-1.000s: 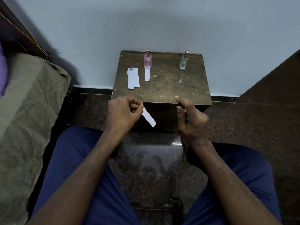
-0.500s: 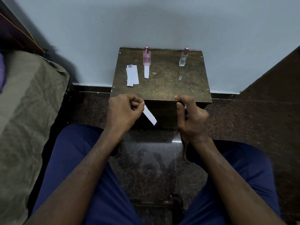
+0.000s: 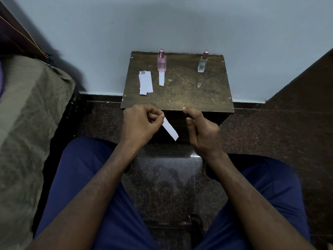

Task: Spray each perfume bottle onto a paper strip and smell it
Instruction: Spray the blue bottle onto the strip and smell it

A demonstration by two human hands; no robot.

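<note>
Left hand (image 3: 142, 123) pinches paper strip (image 3: 170, 129) by one end, free end angled toward right hand (image 3: 201, 130); right fingers curled round dark object, likely sprayer; two bottles on desk (image 3: 180, 94)

Both hands (image 3: 173, 127) curled, right perhaps gripping

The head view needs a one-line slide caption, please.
Left hand pinches a paper strip beside the curled right hand, two perfume bottles behind.
</note>
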